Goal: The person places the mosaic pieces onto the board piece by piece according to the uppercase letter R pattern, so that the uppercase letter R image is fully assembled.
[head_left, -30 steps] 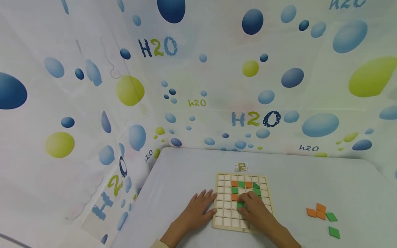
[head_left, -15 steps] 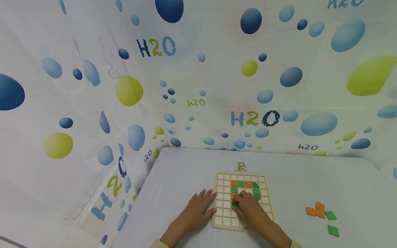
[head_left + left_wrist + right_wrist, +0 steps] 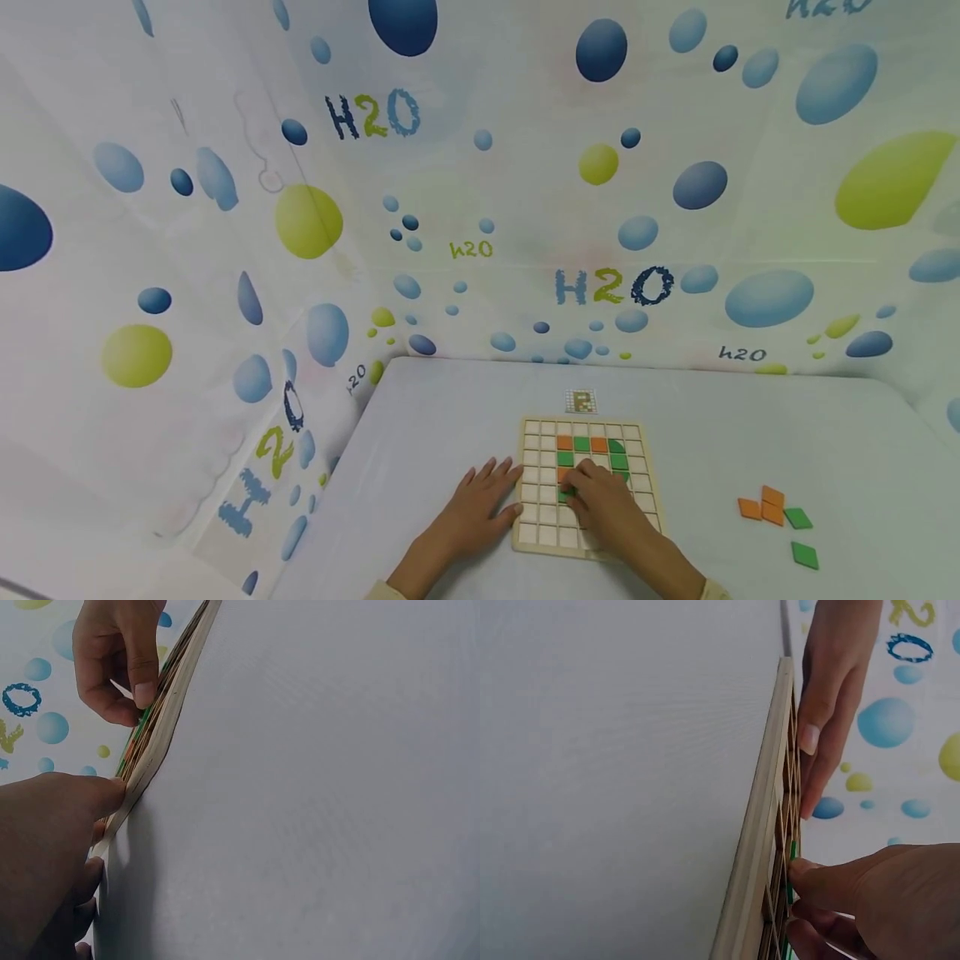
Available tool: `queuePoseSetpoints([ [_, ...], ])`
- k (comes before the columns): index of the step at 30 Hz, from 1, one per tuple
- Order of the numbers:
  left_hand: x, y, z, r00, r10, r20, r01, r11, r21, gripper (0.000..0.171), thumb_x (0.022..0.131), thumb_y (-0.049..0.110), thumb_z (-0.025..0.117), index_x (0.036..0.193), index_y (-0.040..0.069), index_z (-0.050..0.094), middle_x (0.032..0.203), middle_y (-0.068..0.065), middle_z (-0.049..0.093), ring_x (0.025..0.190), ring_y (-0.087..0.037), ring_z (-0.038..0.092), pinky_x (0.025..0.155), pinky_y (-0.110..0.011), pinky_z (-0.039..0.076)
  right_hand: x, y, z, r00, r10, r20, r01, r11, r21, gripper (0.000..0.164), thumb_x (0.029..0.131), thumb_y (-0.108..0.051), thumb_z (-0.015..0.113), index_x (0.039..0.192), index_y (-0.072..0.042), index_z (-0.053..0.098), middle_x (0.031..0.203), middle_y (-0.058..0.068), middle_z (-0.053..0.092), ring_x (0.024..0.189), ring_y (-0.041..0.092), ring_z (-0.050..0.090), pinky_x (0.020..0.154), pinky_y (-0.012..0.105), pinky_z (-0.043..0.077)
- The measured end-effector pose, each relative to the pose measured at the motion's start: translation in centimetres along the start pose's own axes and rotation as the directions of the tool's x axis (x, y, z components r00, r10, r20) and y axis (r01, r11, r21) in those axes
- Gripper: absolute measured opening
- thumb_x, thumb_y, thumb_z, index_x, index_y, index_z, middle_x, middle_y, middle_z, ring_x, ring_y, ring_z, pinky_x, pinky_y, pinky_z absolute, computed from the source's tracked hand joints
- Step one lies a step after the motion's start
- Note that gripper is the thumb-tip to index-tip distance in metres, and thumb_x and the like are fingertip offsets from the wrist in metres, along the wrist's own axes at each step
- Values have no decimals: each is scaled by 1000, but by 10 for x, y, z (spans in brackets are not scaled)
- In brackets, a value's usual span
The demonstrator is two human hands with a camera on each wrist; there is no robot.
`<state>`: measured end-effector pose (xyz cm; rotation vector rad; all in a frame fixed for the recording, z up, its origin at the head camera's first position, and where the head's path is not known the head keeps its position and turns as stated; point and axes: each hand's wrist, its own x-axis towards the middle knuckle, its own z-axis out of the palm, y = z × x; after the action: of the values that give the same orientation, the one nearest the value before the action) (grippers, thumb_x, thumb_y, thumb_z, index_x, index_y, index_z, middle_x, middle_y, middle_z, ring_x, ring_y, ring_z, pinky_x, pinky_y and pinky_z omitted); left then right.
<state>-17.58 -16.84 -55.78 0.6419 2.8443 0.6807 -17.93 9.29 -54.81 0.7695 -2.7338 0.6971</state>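
Observation:
A wooden grid board (image 3: 537, 535) lies on the table, with orange (image 3: 564, 442) and green tiles (image 3: 581, 444) set in several of its cells. Over its middle, my right hand (image 3: 609, 507) pinches a green square tile (image 3: 792, 874) with bent fingers, low at a cell below an orange tile. The fingers partly cover this tile and its neighbours. My left hand (image 3: 480, 510) lies with fingers spread at the board's left side, its thumb and fingertips touching the frame. Both hands show at the board's edge in the left wrist view.
A small card (image 3: 581, 402) with a printed grid pattern lies just beyond the board. To the right are loose orange tiles (image 3: 772, 505) and green tiles (image 3: 805, 555). A white sheet (image 3: 495, 167) with coloured drops and lettering hangs behind the table.
My right hand has moved slightly left with the green tile, from the neighbouring column to under the orange tile, and stays there since. The left hand keeps its place at the board.

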Motion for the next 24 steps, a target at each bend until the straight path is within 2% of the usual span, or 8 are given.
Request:
queuePoseSetpoints([
  [5, 0, 1, -2, 1000, 5, -4, -5, 1000, 2, 63, 110, 51, 49, 165, 23, 39, 171, -7, 37, 159, -36, 30, 125, -66, 23, 1, 0, -2, 1000, -5, 1, 5, 1000, -12, 17, 89, -12, 85, 100, -18, 74, 98, -8, 65, 87, 11, 65, 69, 24, 42],
  [11, 0, 1, 0, 1000, -13, 4, 12, 1000, 3, 63, 109, 51, 50, 165, 23, 40, 171, -6, 37, 159, -36, 30, 126, -65, 23, -4, 3, -11, 998, -3, 68, 4, 1000, -5, 19, 90, -11, 83, 106, -19, 75, 103, -7, 66, 89, 12, 66, 72, 31, 46],
  [13, 0, 2, 1, 1000, -15, 5, 15, 1000, 5, 63, 109, 50, 50, 164, 23, 40, 170, -6, 37, 159, -36, 30, 126, -65, 23, -10, 8, -17, 996, 2, 90, -3, 1000, 19, 21, 90, -12, 83, 109, -19, 75, 104, -8, 65, 86, 10, 64, 73, 31, 48],
  [17, -1, 2, 2, 1000, -3, -3, 3, 1000, 14, 62, 109, 50, 49, 164, 22, 41, 170, -7, 38, 158, -37, 32, 125, -66, 24, -22, 20, -34, 987, 90, 134, -100, 993, 68, 26, 91, -14, 83, 114, -19, 73, 108, -9, 65, 86, 5, 59, 74, 32, 51],
  [19, -1, 3, 2, 1000, 3, -8, -3, 1000, 22, 62, 110, 51, 48, 164, 22, 41, 170, -7, 39, 158, -37, 32, 125, -66, 25, -27, 28, -44, 969, 181, 169, -197, 977, 85, 29, 92, -15, 82, 119, -18, 72, 111, -8, 64, 88, 4, 57, 77, 34, 54],
  [22, -1, 2, 1, 1000, 10, -9, -10, 1000, 28, 62, 110, 51, 47, 164, 22, 40, 170, -8, 38, 158, -37, 32, 124, -67, 25, -34, 44, -63, 920, 321, 227, -345, 936, 75, 37, 94, -18, 80, 129, -14, 68, 116, -2, 65, 95, 10, 60, 84, 40, 57],
  [24, -1, 3, 0, 1000, 7, -7, -7, 1000, 30, 63, 110, 52, 47, 164, 22, 40, 170, -8, 38, 158, -37, 32, 124, -66, 25, -41, 62, -75, 894, 372, 249, -395, 918, 47, 46, 95, -20, 79, 137, -9, 63, 121, 6, 64, 100, 19, 63, 87, 46, 58],
])
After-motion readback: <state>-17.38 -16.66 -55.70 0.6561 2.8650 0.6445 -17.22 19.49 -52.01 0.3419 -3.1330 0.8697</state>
